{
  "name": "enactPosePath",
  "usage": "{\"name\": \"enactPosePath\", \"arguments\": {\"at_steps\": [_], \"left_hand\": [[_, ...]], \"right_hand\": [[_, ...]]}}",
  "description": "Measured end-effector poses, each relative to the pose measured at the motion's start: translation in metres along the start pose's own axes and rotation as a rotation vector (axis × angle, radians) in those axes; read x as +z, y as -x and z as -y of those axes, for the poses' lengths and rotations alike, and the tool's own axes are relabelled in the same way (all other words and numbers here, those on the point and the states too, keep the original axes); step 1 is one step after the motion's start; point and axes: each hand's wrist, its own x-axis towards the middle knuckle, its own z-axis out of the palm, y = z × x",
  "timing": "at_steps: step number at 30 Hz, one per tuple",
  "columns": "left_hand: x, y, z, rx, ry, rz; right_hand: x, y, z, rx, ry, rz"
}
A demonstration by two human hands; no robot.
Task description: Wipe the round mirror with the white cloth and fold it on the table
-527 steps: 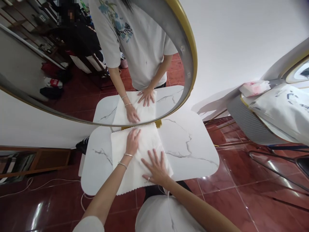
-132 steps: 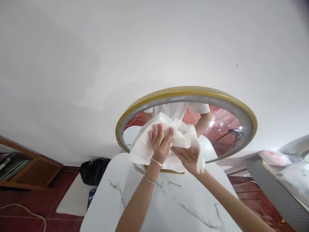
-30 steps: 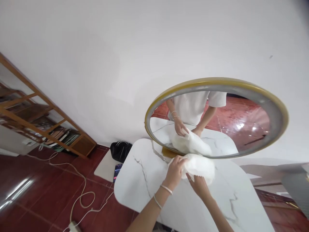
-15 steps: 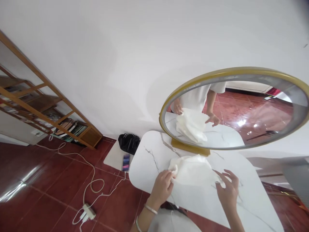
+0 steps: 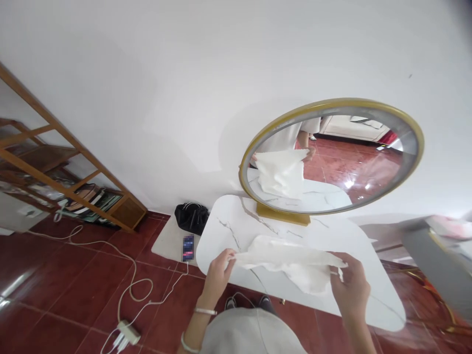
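Observation:
A thin white cloth (image 5: 283,255), crumpled in its lower part, is stretched between my two hands over the marble-patterned white table (image 5: 228,216). My left hand (image 5: 218,270) pinches its left corner between thumb and fingers near the table's front edge. At the other end, my right hand (image 5: 350,280) grips the right corner, with the cloth's edge showing past the fingers. Part of the cloth hangs down toward the tabletop; whether it touches there I cannot tell. The round gold-framed mirror (image 5: 328,162) behind reflects the cloth and hands.
The mirror's gold base (image 5: 283,215) stands at the table's back. Left of the table, a black bag (image 5: 191,218) and a phone (image 5: 188,248) lie on a pale low surface. A power strip (image 5: 129,333) with cables rests on red tiles, near a wooden shelf (image 5: 92,167).
My hands have moved apart and drawn the bunched cloth out wide between them. The left hand went left. The view has shifted, so shoes and more floor show below the table.

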Motion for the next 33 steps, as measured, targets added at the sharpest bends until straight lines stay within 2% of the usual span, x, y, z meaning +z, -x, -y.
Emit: {"name": "enactPosePath", "arguments": {"at_steps": [2,4,7,9,15,23,27,33], "left_hand": [[-0.006,0.000,-0.002,0.111,0.030,-0.071],[-0.009,-0.002,-0.003,0.197,0.029,-0.128],[-0.010,-0.004,-0.003,0.253,0.002,-0.169],[-0.010,-0.004,-0.002,0.273,-0.014,-0.151],[-0.008,0.004,0.007,0.239,-0.046,-0.129],[-0.006,0.021,0.017,0.136,-0.093,-0.067],[-0.004,0.028,0.016,0.108,-0.112,-0.086],[-0.002,0.035,0.020,0.023,-0.168,-0.013]], "right_hand": [[-0.005,-0.001,0.006,-0.046,-0.013,-0.055],[-0.009,-0.001,0.010,-0.146,0.006,-0.055],[-0.016,-0.001,0.005,-0.341,0.035,0.062],[-0.018,0.002,-0.005,-0.374,0.057,0.146],[-0.018,0.015,-0.031,-0.196,0.090,0.248],[-0.015,0.027,-0.028,0.030,0.019,0.417],[-0.015,0.032,-0.033,0.068,0.006,0.435],[-0.014,0.039,-0.041,0.037,-0.010,0.376]]}}
